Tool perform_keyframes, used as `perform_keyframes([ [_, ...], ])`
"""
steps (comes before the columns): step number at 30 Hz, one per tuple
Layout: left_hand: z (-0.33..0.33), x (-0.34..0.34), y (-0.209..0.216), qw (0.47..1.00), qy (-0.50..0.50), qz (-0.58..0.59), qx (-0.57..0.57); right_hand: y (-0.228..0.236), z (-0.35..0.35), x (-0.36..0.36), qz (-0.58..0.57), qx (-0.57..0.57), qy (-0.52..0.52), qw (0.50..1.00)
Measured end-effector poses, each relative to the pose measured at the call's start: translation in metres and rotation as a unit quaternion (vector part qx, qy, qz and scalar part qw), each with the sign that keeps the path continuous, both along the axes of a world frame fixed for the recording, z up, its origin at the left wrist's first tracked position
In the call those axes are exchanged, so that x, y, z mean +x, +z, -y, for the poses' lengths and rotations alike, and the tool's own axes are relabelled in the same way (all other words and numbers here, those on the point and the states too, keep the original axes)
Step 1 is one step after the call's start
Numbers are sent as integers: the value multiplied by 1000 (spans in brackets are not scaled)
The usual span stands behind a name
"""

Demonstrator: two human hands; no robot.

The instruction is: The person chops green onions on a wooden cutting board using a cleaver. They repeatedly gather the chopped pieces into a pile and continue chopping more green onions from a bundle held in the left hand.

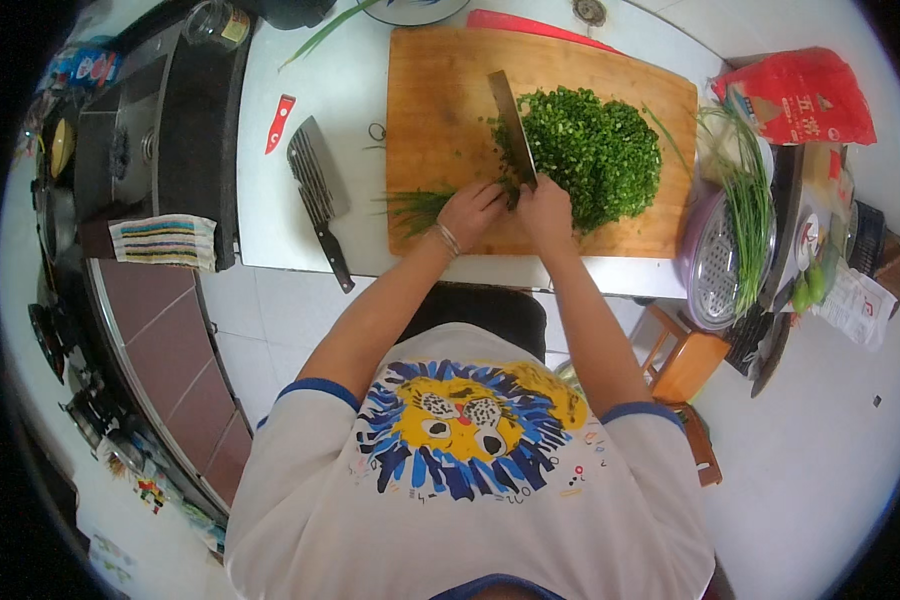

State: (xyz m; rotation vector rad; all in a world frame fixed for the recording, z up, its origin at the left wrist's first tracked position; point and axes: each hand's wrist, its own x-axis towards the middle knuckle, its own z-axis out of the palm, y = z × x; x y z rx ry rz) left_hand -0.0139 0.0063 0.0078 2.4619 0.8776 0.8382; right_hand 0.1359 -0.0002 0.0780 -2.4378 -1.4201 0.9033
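Observation:
On the wooden cutting board [438,110], my right hand [547,212] grips the handle of a kitchen knife [511,125], its blade pointing away from me. To its left, my left hand [472,212] presses down a bunch of chives [416,208], whose ends stick out leftward past the fingers. Both hands are close together near the board's front edge. A large heap of chopped chives [602,155] lies right of the blade, touching it. My fingers hide the knife's handle and the spot where blade and bunch meet.
A slotted black-handled knife [316,190] and a small red-handled tool [279,124] lie on the white counter at left. Long chives [748,205] hang over a purple-rimmed colander [710,262] at right, near a red bag [805,95]. A striped cloth [163,241] hangs far left.

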Motion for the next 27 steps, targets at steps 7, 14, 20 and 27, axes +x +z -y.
perform_keyframes([
  [7,-9,19,-5,1000,11,10,26,23,38,7,16,-39,30,999],
  [14,-12,15,1,1000,-1,-14,-13,9,30,-1,44,-93,37,994],
  [20,-6,13,-4,1000,11,-5,3,-11,12,7,-31,34,6,999],
  [27,-4,12,1,999,32,-16,-32,16,44,4,14,-43,43,998],
])
